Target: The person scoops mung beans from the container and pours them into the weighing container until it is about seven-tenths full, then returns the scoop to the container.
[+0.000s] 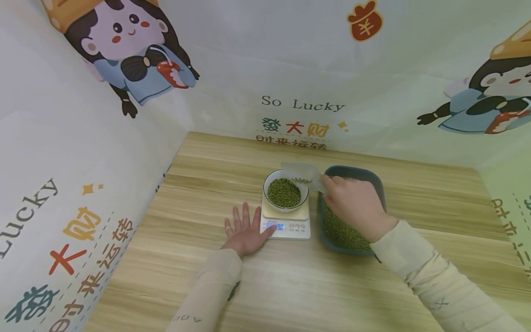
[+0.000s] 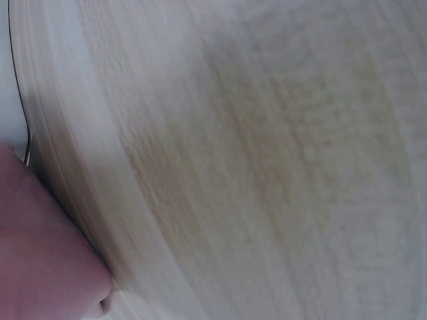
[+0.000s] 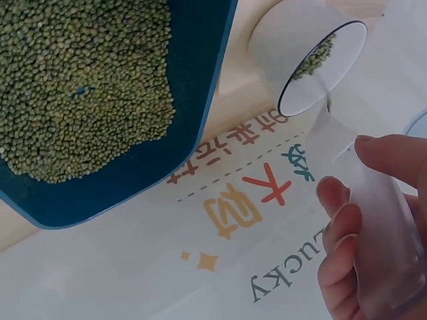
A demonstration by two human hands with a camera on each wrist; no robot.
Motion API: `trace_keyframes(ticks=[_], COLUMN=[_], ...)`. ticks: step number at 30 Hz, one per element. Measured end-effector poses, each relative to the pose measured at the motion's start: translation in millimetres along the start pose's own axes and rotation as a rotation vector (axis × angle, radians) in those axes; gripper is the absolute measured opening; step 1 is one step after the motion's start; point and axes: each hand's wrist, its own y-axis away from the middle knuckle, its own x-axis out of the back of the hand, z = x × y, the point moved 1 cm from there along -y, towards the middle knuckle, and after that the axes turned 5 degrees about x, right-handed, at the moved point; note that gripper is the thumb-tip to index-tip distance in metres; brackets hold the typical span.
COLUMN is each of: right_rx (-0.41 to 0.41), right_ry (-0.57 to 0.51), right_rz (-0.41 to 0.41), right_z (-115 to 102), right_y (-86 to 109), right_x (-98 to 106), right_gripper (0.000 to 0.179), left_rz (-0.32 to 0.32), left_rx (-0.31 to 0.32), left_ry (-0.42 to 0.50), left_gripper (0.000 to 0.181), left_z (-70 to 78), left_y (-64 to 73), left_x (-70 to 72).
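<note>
While the right hand (image 1: 358, 203) is gripping a translucent plastic scoop (image 1: 297, 168) over the round white bowl (image 3: 277, 50) of green beans (image 1: 284, 193) on the white digital scale (image 1: 290, 235), the left hand (image 1: 246, 235) lying spread, thumb overlapping the scale, slow tipping is probably serving best.

Pale wood-grain tabletop (image 2: 240, 160) fills most of the frame; tan and greyish bands curve down it, grain soft and blurred. Lower left corner: part of the left hand (image 2: 43, 247), bare skin, cut off by the frame. Just above it, at the left edge, a sliver of a smooth white object (image 2: 9, 100), thin dark outline, rounded lower corner. Contact between them: cannot tell.
</note>
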Motion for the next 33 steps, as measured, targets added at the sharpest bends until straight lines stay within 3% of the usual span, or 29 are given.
trace_keyframes(ticks=[6,12,20,24,30,33], right_rx=[0.002,0.005,-0.005,-0.09,-0.334,-0.388], right_ry=[0.034,0.03,0.025,-0.087,-0.412,-0.445], right_rz=[0.022,0.041,0.084,0.022,-0.166,-0.258], right_z=[0.3,-0.7,4.2,13.0,41.6,54.3], right_y=[1.1,3.0,7.1,13.3,31.6,49.7], right_x=[-1.3,-1.6,-4.1,1.5,27.8,38.8], right_gripper=[0.039,0.036,0.032,0.032,0.037,0.032], left_rz=[0.005,-0.007,0.001,-0.008,0.005,0.003], left_rx=[0.003,0.012,0.005,0.0,-0.001,-0.004], left_ry=[-0.007,0.009,0.003,0.003,-0.005,-0.01], left_gripper=[0.084,0.086,0.085,0.085,0.082,0.082], left_z=[1.9,0.1,2.7,2.6,4.7,4.8], left_y=[1.8,-1.5,3.0,3.9,8.1,8.4], left_x=[2.4,-2.8,2.9,3.3,7.1,7.7])
